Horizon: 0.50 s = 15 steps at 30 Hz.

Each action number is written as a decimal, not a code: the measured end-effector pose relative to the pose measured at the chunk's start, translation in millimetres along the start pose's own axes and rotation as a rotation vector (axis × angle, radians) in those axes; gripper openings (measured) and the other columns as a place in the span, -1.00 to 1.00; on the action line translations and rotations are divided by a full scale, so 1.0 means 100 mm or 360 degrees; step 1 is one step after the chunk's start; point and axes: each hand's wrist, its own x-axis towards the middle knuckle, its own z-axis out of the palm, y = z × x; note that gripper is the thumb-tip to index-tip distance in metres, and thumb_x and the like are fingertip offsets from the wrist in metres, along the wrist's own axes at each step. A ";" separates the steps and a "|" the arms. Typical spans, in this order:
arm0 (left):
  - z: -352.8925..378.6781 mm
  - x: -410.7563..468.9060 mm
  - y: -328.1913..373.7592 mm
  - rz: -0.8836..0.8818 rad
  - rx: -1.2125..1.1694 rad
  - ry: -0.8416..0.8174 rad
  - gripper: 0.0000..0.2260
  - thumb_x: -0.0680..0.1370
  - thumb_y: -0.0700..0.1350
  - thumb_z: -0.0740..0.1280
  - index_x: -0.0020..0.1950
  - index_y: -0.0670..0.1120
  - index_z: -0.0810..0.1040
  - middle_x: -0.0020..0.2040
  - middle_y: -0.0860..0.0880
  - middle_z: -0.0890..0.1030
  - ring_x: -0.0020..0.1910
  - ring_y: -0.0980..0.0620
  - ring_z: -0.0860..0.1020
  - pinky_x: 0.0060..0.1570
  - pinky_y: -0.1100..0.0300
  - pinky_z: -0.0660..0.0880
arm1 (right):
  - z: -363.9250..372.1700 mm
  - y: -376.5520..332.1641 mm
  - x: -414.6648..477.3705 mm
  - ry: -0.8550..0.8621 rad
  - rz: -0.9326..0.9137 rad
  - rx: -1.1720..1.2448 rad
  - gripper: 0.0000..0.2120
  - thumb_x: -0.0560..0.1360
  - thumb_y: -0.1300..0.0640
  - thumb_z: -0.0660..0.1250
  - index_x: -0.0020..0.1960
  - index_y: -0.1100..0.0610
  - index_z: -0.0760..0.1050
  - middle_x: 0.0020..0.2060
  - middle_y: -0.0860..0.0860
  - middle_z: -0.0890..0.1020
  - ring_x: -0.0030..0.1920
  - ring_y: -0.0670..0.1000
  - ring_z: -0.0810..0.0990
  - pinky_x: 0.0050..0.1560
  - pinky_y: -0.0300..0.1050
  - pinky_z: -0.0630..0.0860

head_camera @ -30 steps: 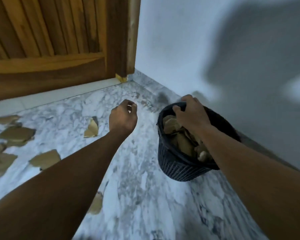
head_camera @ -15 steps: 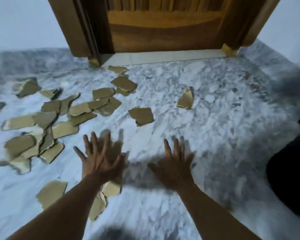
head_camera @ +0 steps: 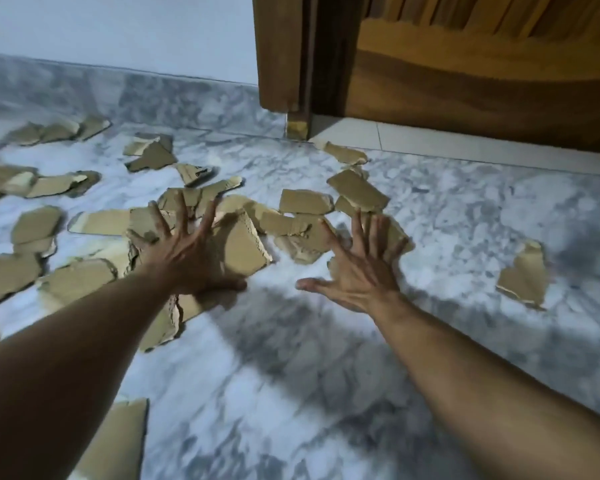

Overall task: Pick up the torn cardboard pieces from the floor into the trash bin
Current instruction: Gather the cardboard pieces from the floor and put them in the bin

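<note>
Several torn brown cardboard pieces (head_camera: 239, 244) lie scattered over the grey-white marble floor (head_camera: 291, 393), mostly left and centre. My left hand (head_camera: 184, 251) is spread open, fingers apart, just over the central heap of pieces. My right hand (head_camera: 357, 268) is also open with fingers spread, above the heap's right edge near a piece (head_camera: 392, 237). A lone piece (head_camera: 523, 275) lies to the right. Another piece (head_camera: 115, 441) sits near my left forearm. The trash bin is out of view.
A wooden door (head_camera: 482, 74) and its frame (head_camera: 281, 53) stand at the back right, with a pale threshold strip (head_camera: 430, 140) below. A white wall (head_camera: 118, 32) with a marble skirting runs along the back left.
The view swung left from the bin to the scattered pieces. Both hands, empty, have moved forward over the central heap with fingers spread.
</note>
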 end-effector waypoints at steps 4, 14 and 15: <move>0.13 0.42 -0.29 -0.0189 -0.0135 -0.0217 0.35 -0.16 0.78 0.11 0.50 0.39 -0.39 0.62 -0.09 -0.37 0.53 -0.45 -0.33 0.25 -0.69 -0.21 | -0.06 -0.32 0.76 0.0009 0.0089 0.0127 0.04 0.13 -0.78 -0.06 0.48 -0.47 -0.36 0.58 0.06 -0.41 0.52 0.35 -0.43 0.30 0.64 -0.31; 0.14 0.34 -0.28 -0.0224 -0.0168 0.0066 0.09 0.16 0.66 0.27 0.56 0.24 0.00 0.59 0.02 0.16 0.55 -0.28 0.10 0.30 -0.59 0.13 | -0.02 -0.69 0.85 0.0146 0.0014 -0.0073 -0.30 0.51 -0.49 -0.01 0.45 -0.06 0.30 0.49 0.16 0.29 0.50 0.22 0.21 0.42 0.45 0.06; 0.12 0.28 -0.25 -0.0242 -0.0186 0.0075 0.07 0.20 0.62 0.32 0.56 0.18 0.05 0.56 -0.01 0.22 0.53 -0.25 0.16 0.30 -0.54 0.20 | 0.03 -0.70 0.74 0.0243 -0.0015 -0.0107 -0.38 0.54 -0.42 0.02 0.41 -0.06 0.36 0.42 0.15 0.37 0.43 0.22 0.31 0.42 0.37 0.14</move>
